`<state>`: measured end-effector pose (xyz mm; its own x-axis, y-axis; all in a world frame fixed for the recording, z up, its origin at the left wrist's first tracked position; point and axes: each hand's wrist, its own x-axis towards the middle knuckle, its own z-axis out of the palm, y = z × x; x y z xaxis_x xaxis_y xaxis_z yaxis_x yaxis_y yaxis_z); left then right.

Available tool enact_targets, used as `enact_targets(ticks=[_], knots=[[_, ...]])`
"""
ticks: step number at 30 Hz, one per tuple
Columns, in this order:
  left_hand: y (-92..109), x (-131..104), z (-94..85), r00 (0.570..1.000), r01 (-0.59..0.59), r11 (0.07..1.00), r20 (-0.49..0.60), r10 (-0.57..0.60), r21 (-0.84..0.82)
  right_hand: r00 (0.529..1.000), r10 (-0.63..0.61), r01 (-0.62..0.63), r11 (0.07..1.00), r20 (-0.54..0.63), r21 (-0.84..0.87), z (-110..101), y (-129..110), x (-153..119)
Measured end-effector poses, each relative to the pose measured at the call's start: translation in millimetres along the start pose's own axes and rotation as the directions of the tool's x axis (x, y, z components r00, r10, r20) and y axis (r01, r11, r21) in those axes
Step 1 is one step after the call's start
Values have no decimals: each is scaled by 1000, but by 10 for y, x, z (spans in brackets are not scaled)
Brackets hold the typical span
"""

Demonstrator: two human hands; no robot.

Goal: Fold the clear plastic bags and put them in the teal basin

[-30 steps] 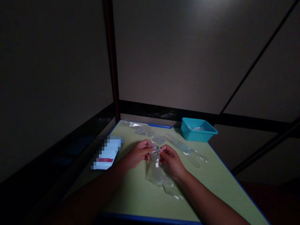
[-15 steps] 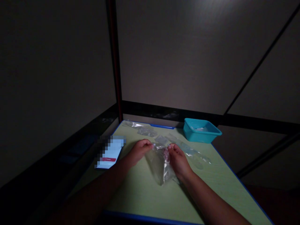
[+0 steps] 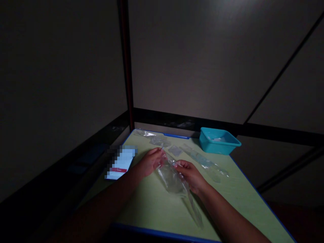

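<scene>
A clear plastic bag (image 3: 172,179) hangs between my hands over the pale green table, its lower end trailing down to the right. My left hand (image 3: 153,161) is closed on the bag's upper left edge. Fingers and thumb of my right hand (image 3: 188,172) pinch its upper right side. Past my hands, other clear plastic bags lie flat: one long strip (image 3: 199,159) to the right, a small square one (image 3: 175,150) in the middle, and a crumpled one (image 3: 159,140) farther left.
A turquoise plastic basket (image 3: 217,148) with something pale inside stands at the table's far right corner. A phone (image 3: 124,162) with a lit, partly blurred screen lies at the left edge. The table (image 3: 146,209) has a blue rim, and dark-banded wall panels stand behind and left.
The bag has turned and stretched out, its lower end now reaching farther down and right. My right hand has dropped slightly, and my left hand's fingers have curled upward around the edge.
</scene>
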<state>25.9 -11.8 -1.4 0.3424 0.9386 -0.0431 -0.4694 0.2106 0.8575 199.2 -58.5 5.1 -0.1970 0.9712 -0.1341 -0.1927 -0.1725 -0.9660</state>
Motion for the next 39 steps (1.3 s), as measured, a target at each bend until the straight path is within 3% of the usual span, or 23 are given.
enact_targets(ticks=[3, 6, 10, 17, 22, 25, 28, 32, 39], knots=[[-6, -35, -8, 988, 110, 994, 111, -108, -19, 993, -71, 76, 996, -90, 57, -1, -10, 14], [-37, -85, -22, 952, 206, 975, 217, -218, 78, 982, -124, 137, 987, -144, 86, -6, 0, 40], [-95, -115, 8, 933, 170, 975, 297, -205, 141, 977, -148, 163, 983, -151, 90, -8, 33, 75], [-98, -42, 65, 999, 5, 993, 39, -10, 118, 997, -74, 71, 980, 9, 187, 31, -6, 18], [6, -31, 72, 983, -102, 994, -148, 107, 44, 986, -23, -2, 989, 165, 148, 21, 54, 10], [5, -20, 66, 965, -123, 986, -221, 145, 109, 987, -77, 54, 986, 141, 159, -6, 93, 43], [-66, -13, 46, 983, -83, 985, -149, 106, 153, 993, -85, 69, 978, 79, 195, -40, 56, 60], [-114, -43, 49, 997, -74, 982, -5, 76, 176, 991, -65, 36, 969, 113, 244, -63, -39, 36], [33, -112, 117, 1000, 12, 998, 5, -13, 62, 991, -129, 128, 991, 22, 36, -76, 58, 79]])
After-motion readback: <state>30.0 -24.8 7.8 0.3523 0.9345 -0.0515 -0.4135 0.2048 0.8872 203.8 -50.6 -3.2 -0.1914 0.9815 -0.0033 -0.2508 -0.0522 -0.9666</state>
